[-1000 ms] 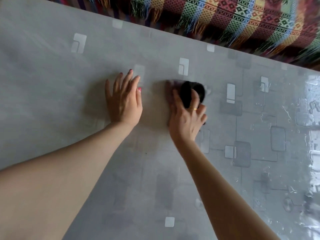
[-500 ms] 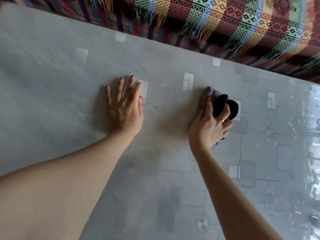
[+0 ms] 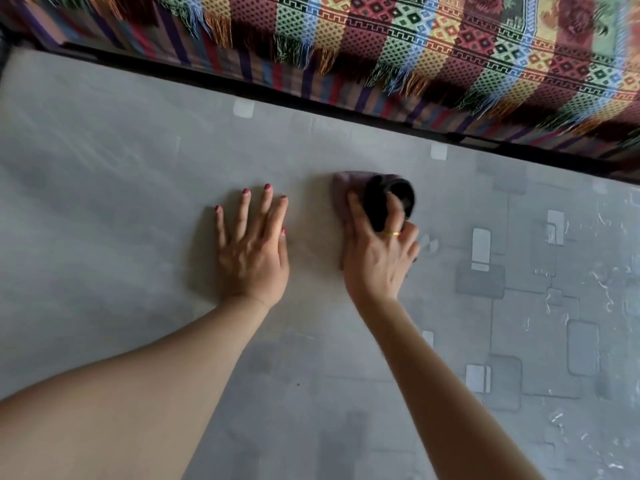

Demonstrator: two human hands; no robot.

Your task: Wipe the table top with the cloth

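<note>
The grey table top (image 3: 121,209) with pale square patterns fills most of the view. A bunched cloth (image 3: 346,188), mauve with a dark black part, lies on it near the far edge. My right hand (image 3: 377,258) presses down on the cloth, fingers curled over its black part, a gold ring on one finger. My left hand (image 3: 252,251) rests flat on the table just left of the cloth, fingers spread and holding nothing.
A colourful woven throw with fringes (image 3: 433,53) hangs over furniture right behind the table's far edge. The right part of the table (image 3: 588,306) looks shiny, with wet streaks.
My right hand swept the cloth to the right half a second ago and is now back closer to my left hand. The left hand stayed flat in place.
</note>
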